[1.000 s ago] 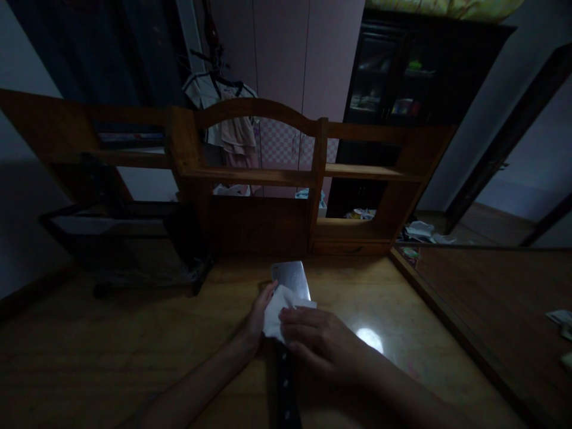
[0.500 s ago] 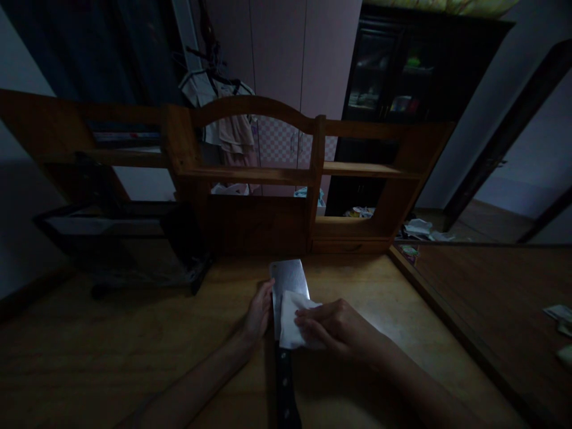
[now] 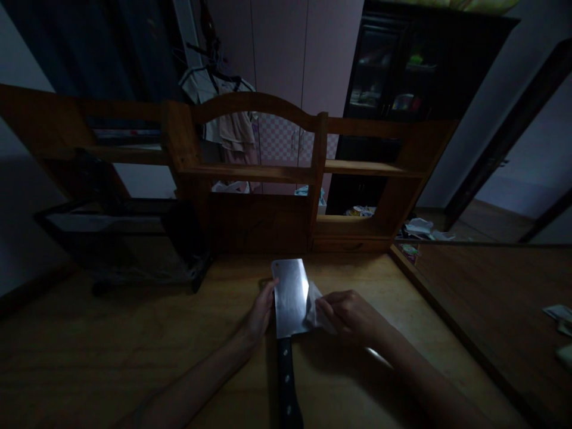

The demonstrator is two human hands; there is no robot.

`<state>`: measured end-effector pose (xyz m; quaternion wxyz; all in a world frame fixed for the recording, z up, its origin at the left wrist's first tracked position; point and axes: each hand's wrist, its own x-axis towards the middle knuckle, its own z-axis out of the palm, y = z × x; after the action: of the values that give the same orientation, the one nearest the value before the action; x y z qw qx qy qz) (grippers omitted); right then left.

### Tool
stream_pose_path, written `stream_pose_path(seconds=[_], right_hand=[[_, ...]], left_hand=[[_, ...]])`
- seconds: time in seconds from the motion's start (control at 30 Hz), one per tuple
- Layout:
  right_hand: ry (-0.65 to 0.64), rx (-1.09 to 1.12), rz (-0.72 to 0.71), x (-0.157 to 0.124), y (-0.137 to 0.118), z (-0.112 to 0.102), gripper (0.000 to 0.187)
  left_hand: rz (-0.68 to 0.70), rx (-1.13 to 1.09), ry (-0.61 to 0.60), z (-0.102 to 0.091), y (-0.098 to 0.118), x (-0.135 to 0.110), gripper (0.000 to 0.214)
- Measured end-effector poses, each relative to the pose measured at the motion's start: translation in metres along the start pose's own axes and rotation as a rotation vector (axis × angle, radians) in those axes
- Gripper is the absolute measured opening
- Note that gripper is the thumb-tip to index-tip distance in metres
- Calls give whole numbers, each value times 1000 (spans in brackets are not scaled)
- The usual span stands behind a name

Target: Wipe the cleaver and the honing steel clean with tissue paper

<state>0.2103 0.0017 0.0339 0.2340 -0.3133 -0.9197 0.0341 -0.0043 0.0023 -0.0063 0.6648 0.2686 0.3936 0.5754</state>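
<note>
A steel cleaver (image 3: 291, 297) with a dark riveted handle lies flat on the wooden desk (image 3: 134, 351), blade pointing away from me. My left hand (image 3: 260, 311) rests against the blade's left edge, fingers curled on it. My right hand (image 3: 351, 314) is closed on a white tissue (image 3: 313, 307) at the blade's right edge. The whole blade face shows.
A wooden shelf unit (image 3: 250, 173) stands at the back of the desk. A dark metal rack (image 3: 111, 232) sits at the left. A dark glass cabinet (image 3: 393, 77) and hanging clothes (image 3: 223, 107) are behind. A second wooden surface (image 3: 491, 310) with paper scraps lies at the right.
My right hand has drawn the tissue rightward across the blade and off its right edge, uncovering the blade. The left hand has stayed at the left edge.
</note>
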Motion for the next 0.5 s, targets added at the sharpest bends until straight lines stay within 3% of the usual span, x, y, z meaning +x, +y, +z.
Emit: stream_pose_path(seconds=[0.07, 0.23, 0.33, 0.5], right_hand=[[-1, 31, 79, 2, 1, 2, 40], [281, 140, 276, 2, 6, 0, 38], [383, 208, 332, 1, 10, -3, 38], [338, 324, 290, 3, 6, 1, 28]], left_hand=[[-36, 9, -7, 0, -1, -1, 35], [-51, 43, -23, 1, -1, -5, 35], [-34, 87, -37, -2, -2, -6, 38], [-75, 200, -45, -6, 0, -5, 43]])
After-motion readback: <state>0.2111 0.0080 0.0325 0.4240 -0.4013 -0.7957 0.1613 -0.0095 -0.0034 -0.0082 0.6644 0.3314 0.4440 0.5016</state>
